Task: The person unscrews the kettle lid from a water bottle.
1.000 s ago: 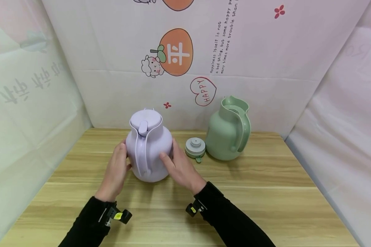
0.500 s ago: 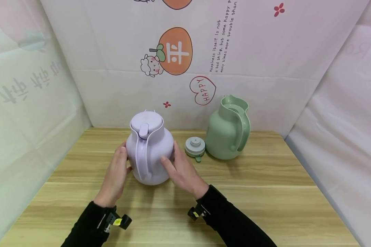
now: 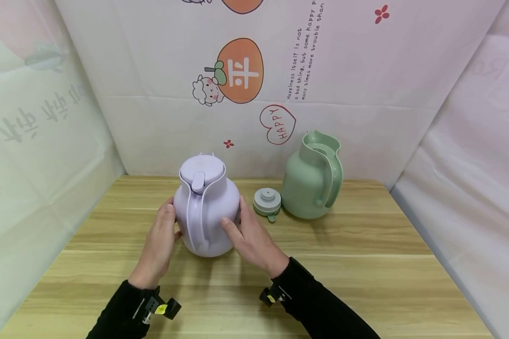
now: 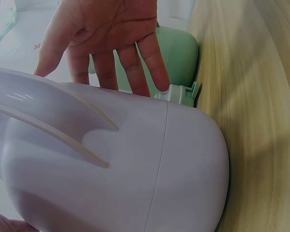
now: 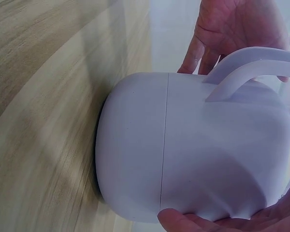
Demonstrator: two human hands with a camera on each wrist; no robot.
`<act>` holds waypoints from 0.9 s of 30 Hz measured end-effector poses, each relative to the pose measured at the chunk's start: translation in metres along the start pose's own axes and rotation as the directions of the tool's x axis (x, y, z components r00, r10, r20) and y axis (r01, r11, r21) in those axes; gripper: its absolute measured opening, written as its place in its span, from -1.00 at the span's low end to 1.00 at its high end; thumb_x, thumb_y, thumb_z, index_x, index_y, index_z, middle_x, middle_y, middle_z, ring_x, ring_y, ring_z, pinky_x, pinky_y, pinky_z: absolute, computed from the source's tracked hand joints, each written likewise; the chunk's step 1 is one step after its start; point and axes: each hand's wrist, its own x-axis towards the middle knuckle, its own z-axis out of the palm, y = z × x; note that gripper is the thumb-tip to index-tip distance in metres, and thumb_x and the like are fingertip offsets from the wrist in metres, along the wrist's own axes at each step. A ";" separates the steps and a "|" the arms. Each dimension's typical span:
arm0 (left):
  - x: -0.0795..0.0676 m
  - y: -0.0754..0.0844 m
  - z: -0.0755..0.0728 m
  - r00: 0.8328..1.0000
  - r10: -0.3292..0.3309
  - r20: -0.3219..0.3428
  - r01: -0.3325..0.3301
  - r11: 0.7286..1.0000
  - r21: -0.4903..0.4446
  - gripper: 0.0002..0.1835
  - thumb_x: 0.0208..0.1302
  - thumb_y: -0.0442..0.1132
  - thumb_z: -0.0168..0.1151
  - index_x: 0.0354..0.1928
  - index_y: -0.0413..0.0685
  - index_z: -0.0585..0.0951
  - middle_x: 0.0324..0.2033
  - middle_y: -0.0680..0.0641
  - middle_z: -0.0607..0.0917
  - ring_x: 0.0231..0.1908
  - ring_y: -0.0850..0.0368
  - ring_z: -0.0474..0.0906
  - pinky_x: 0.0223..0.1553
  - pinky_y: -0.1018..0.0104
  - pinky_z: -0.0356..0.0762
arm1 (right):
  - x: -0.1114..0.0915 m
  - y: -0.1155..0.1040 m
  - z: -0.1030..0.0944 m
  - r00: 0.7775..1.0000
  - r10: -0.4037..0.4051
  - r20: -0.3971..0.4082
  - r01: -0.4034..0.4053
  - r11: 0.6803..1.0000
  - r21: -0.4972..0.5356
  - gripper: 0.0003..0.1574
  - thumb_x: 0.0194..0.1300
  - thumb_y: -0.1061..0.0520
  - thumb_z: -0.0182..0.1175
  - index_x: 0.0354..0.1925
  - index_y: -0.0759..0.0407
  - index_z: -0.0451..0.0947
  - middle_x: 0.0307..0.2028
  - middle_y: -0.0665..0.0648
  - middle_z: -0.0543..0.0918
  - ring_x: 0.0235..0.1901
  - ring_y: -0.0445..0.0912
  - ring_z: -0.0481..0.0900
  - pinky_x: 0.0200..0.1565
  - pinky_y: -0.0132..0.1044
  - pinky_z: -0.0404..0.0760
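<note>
A lilac thermos jug (image 3: 214, 212) stands upright near the middle of the wooden table, its lid in place and its handle facing me. My left hand (image 3: 159, 240) holds its left side. On the opposite side, my right hand (image 3: 256, 240) grips the body, thumb on the front and fingers reaching behind. The right wrist view shows the jug's base (image 5: 121, 154) right at the tabletop. In the left wrist view, the right hand's fingers (image 4: 130, 67) lie fairly straight along the jug, their tips partly hidden behind it.
A green thermos jug (image 3: 303, 188) with an uncovered mouth stands at the back right. Beside it lies a grey stopper (image 3: 267, 200) with a green tab, just right of the lilac jug. A printed white cloth (image 3: 161, 127) hangs behind the table (image 3: 356, 278).
Both hands have drawn the lilac jug slightly toward me and a little to the right, keeping their hold. The green jug and the stopper have stayed in place.
</note>
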 end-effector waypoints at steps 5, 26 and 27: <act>-0.001 0.000 0.000 1.000 0.004 0.007 -0.004 1.000 0.007 -0.21 0.65 0.29 -0.46 0.68 -0.03 -0.08 0.63 -0.19 0.02 0.59 -0.18 0.02 0.38 -0.46 0.23 | -0.002 0.000 0.000 1.000 0.012 0.007 -0.012 1.000 -0.006 -0.01 0.63 -0.31 -0.07 0.68 0.08 -0.20 0.56 0.13 0.21 0.50 -0.10 0.31 0.43 -0.10 0.41; -0.004 0.000 0.004 1.000 0.006 -0.004 -0.006 1.000 0.024 -0.24 0.69 0.21 -0.49 0.69 -0.04 -0.19 0.67 -0.16 -0.08 0.64 -0.17 -0.11 0.44 -0.40 0.15 | -0.005 0.002 0.000 0.994 0.106 -0.026 -0.108 0.992 -0.069 0.00 0.60 -0.43 -0.16 0.68 0.03 -0.17 0.57 0.16 0.23 0.45 0.02 0.41 0.38 -0.01 0.48; -0.004 0.000 0.004 1.000 0.005 -0.005 -0.005 1.000 0.023 -0.24 0.68 0.22 -0.49 0.69 -0.05 -0.19 0.67 -0.16 -0.09 0.64 -0.17 -0.11 0.44 -0.40 0.15 | -0.005 0.002 0.000 0.994 0.103 -0.025 -0.105 0.993 -0.062 -0.01 0.61 -0.42 -0.15 0.68 0.03 -0.16 0.57 0.16 0.23 0.45 0.03 0.41 0.37 0.00 0.48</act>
